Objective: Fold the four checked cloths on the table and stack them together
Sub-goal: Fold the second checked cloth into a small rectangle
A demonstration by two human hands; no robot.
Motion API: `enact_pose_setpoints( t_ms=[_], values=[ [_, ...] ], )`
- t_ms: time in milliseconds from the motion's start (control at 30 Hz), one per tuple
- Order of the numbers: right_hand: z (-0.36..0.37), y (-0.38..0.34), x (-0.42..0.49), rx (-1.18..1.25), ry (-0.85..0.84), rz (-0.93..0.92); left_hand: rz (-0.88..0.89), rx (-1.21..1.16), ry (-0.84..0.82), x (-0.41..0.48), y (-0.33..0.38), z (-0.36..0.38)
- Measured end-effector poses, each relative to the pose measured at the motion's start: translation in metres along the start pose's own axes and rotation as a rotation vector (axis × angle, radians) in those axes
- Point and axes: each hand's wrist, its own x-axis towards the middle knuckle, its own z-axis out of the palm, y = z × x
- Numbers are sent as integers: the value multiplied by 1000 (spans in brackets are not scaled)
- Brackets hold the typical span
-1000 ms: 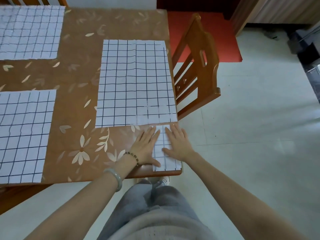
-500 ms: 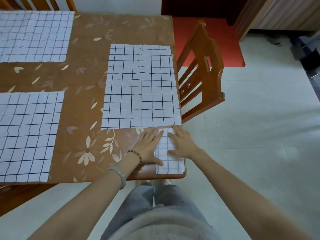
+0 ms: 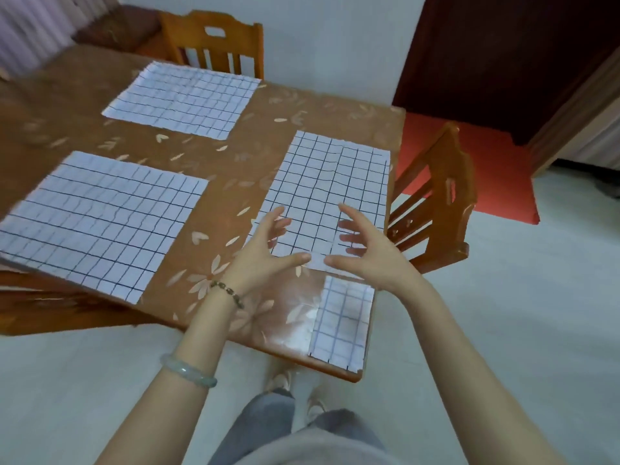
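Left hand point(image 3: 265, 250): released, fingers spread and loosely bent, grasping nothing. It hovers over the near edge of the right-edge cloth point(image 3: 328, 186).
Right hand point(image 3: 364, 253): the same, empty and spread, its thumb pointing toward your other thumb.
Change: half a second ago both your palms lay flat on the folded cloth point(image 3: 342, 317). They have now lifted off it and moved forward, and your head has swung left, so more of the table point(image 3: 228, 156) shows.
Meaning: the pressing looks finished, so I judge one cloth of four done and three still flat. Your spread fingers suggest you are about to take hold of the next one.
Folded cloth: a narrow rectangle at the table's near right corner, its end at the near edge, clear of both hands.
Right-edge cloth: flat along the table's right edge, just beyond the folded one.
Near-left cloth point(image 3: 97, 219): flat by the near edge, cut off at the picture's left side.
Far cloth point(image 3: 184, 99): flat toward the far edge, in front of the far chair point(image 3: 214, 41).
Hard to make out: motion blur softens your fingers, so you cannot tell whether the thumbs touch the fabric. Your hands hide part of that cloth's near edge, and glare washes the tabletop beside the folded piece. Its layers cannot be counted.
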Motion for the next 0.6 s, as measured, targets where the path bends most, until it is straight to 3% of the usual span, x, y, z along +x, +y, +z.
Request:
enact_pose_setpoints(
  t_ms=[200,600],
  values=[
    [24,-29,-9,322,-37,-183,126,-164,263,-60,26,-25],
    [107,-88,-12,262,-365,-389,113,-172,696,-173,23,-81]
  ],
)
